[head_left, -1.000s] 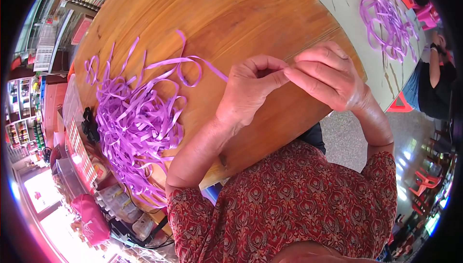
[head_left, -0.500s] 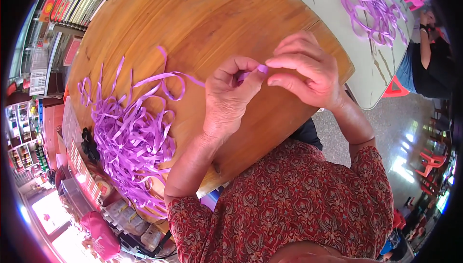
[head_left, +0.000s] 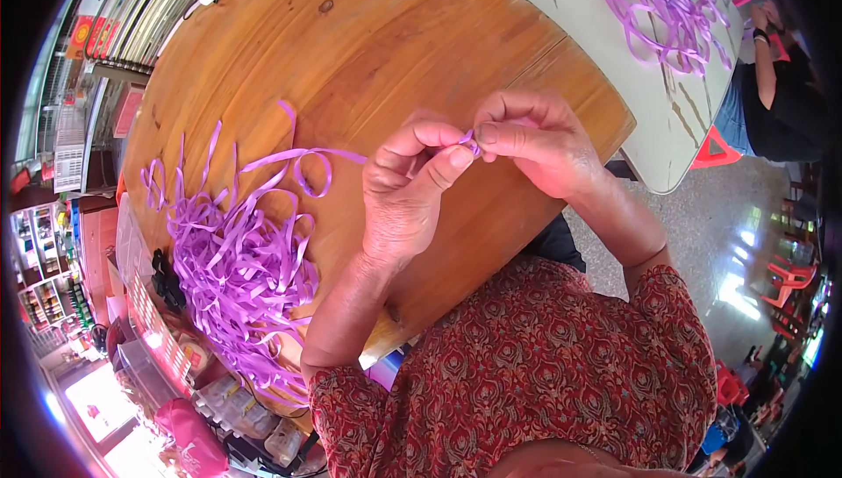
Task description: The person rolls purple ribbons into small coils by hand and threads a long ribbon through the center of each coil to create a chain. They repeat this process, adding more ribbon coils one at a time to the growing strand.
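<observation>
Above the wooden table (head_left: 386, 48), my left hand (head_left: 408, 180) pinches a narrow purple ribbon (head_left: 338, 154) between thumb and forefinger. Thumb to fingers, my right hand (head_left: 539, 140) grips the same ribbon close by, and the fingertips of both hands almost meet. A small folded or looped bit of the ribbon shows between them; whether it is knotted I cannot tell. From my left hand the ribbon runs leftward to a big tangled heap of purple ribbon (head_left: 241, 267) on the table's left side.
Another loose coil of purple ribbon (head_left: 662, 13) lies on a pale table (head_left: 605, 83) at the far right. Beyond it sits another person (head_left: 776, 101) in dark clothing. A clear plastic box (head_left: 132, 241) and a pink bag (head_left: 189, 438) are at the left edge. Red chairs (head_left: 789, 281) stand at right.
My right hand has come down and closed its thumb and fingers on the ribbon at my left fingertips. The ribbon there has gone from a wrap round the left thumb to a small bunch.
</observation>
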{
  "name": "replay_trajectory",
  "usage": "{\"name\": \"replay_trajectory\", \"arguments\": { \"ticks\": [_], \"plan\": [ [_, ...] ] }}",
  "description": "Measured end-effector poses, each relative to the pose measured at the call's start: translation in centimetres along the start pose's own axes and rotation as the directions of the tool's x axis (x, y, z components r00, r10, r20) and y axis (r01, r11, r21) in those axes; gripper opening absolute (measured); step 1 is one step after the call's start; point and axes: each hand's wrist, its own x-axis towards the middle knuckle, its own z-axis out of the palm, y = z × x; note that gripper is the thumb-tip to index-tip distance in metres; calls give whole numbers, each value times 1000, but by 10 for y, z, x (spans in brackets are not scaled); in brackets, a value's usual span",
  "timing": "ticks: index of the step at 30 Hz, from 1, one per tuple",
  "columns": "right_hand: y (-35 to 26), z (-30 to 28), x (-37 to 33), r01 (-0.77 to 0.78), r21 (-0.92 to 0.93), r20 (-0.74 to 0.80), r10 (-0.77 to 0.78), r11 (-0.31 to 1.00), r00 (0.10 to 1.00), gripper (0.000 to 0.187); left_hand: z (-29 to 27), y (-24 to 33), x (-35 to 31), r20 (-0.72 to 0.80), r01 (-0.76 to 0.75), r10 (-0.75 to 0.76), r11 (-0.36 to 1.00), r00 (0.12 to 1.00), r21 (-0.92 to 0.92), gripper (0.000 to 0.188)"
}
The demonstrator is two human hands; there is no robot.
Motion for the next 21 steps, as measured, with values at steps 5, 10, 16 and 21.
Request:
{"name": "replay_trajectory", "arguments": {
  "ticks": [5,10,16,21],
  "plan": [
    [-6,5,-4,-7,-290,-49,-8,957,999,10,-2,-1,-2,-26,4,-8,986,1000,-168,11],
    [0,6,5,513,-648,127,-584,563,801,19,2,1,-3,-88,24,-41,983,995,-181,10],
    [-3,4,3,579,-737,275,-627,349,729,21,0,3,-4,-102,75,-94,981,990,-179,9],
    [-5,0,3,570,-694,250,-595,440,764,20,3,4,-4,-106,57,-64,996,992,-69,9]
  ]
}}
